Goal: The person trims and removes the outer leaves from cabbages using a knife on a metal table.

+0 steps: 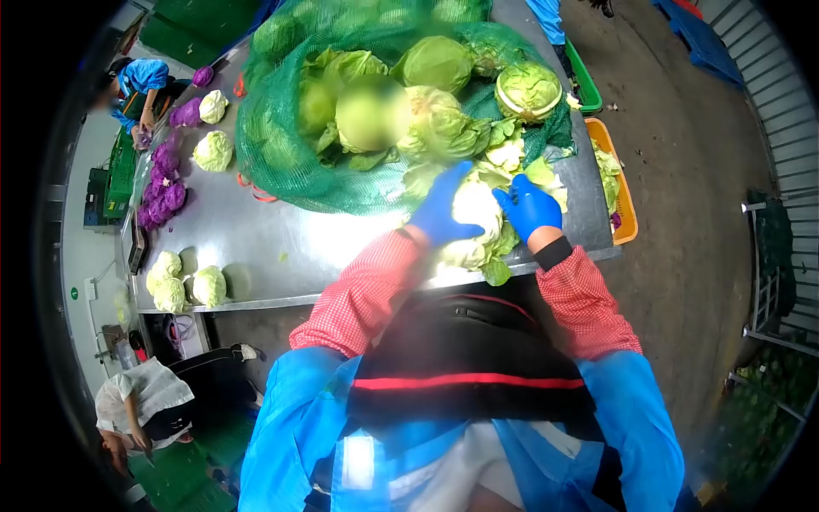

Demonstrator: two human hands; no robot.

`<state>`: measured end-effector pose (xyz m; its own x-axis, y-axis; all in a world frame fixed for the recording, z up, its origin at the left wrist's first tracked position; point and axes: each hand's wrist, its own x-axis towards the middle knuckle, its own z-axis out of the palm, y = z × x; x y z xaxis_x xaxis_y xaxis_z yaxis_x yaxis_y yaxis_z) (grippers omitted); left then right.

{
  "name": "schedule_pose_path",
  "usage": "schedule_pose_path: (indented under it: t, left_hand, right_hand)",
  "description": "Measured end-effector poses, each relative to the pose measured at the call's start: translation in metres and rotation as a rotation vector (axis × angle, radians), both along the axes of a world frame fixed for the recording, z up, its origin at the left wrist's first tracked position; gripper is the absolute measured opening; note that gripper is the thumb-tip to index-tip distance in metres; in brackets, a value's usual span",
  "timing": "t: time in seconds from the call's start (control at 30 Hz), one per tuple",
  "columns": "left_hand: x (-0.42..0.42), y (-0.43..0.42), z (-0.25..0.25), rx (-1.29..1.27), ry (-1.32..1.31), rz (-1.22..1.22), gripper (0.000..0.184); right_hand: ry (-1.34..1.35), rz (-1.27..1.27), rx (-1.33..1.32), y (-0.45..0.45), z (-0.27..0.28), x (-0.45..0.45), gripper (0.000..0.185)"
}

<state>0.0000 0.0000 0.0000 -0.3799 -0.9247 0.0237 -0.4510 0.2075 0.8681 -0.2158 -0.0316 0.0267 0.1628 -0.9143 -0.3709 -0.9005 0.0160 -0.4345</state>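
A pale green cabbage [475, 213] with loose outer leaves sits at the near edge of the metal table, between my two blue-gloved hands. My left hand [445, 209] is curved round its left side, thumb and fingers spread, holding it. At its upper right, my right hand [531, 207] has its fingers bent against the leaves; whether a leaf is pinched there is hard to make out. Beyond my hands, a green mesh bag [341, 192] lies open with several cabbages inside. Torn leaves [505, 152] lie between the bag and my hands.
Several trimmed cabbages [169, 282] and purple cabbages [162, 192] stand along the table's left side [247, 256]. An orange crate [627, 213] with leaves is off the right edge, a green crate [583, 81] behind it. One person [145, 81] works at far left, another [145, 401] at lower left.
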Motion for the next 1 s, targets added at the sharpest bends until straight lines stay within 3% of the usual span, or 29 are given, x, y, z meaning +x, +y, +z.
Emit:
schedule_pose_path:
  t: [0.1,0.23,0.3,0.33,0.37,0.43,0.5,0.57,0.7,0.8,0.9,0.93,0.97,1.0]
  left_hand:
    - [0.004,0.016,0.006,-0.064,-0.005,-0.047,0.112]
    - [0.022,0.041,0.002,-0.103,-0.114,-0.04,0.11]
    - [0.027,0.049,-0.001,-0.103,-0.129,-0.028,0.109]
    - [0.033,0.059,-0.001,-0.05,-0.119,-0.023,0.109]
    - [0.039,0.058,-0.002,-0.016,-0.108,-0.021,0.11]
    - [0.043,0.051,-0.003,0.032,-0.027,0.004,0.11]
    - [0.044,0.048,-0.004,0.106,0.095,0.017,0.111]
    - [0.042,0.054,-0.012,0.115,0.054,0.07,0.11]
    - [0.043,0.053,-0.013,0.167,0.115,0.104,0.108]
    - [0.048,0.047,0.01,0.491,0.332,0.233,0.101]
    - [0.042,0.041,0.012,-0.03,0.085,0.243,0.091]
    - [0.028,0.041,0.014,-0.137,0.095,0.288,0.082]
    - [0.013,0.04,0.016,-0.121,-0.078,0.336,0.077]
    - [0.001,0.037,0.012,-0.164,-0.193,0.325,0.081]
  right_hand:
    - [-0.176,-0.17,-0.338,0.001,-0.007,0.001,0.062]
    - [-0.31,-0.005,-0.194,-0.006,-0.055,0.006,0.037]
    - [-0.347,-0.157,-0.181,-0.01,-0.07,0.007,0.04]
    - [-0.437,-0.254,-0.031,-0.015,-0.106,-0.003,0.044]
    - [-0.216,-0.188,-0.12,-0.014,-0.111,-0.009,0.047]
    - [-0.345,-0.257,0.024,-0.003,-0.06,0.003,0.053]
    - [-0.32,-0.211,0.05,0.018,-0.017,0.023,0.077]
    - [-0.162,-0.104,-0.073,0.044,0.008,0.042,0.078]
    - [-0.243,-0.093,0.151,0.055,-0.005,0.018,0.074]
    - [-0.205,-0.174,0.105,0.065,-0.054,-0.01,0.068]
    - [-0.307,-0.229,-0.018,0.065,-0.07,-0.008,0.062]
    - [-0.299,-0.234,-0.026,0.066,-0.053,0.008,0.06]
    - [-0.29,-0.234,-0.035,0.066,-0.044,0.016,0.059]
    - [-0.357,-0.194,-0.101,0.065,-0.053,0.019,0.056]
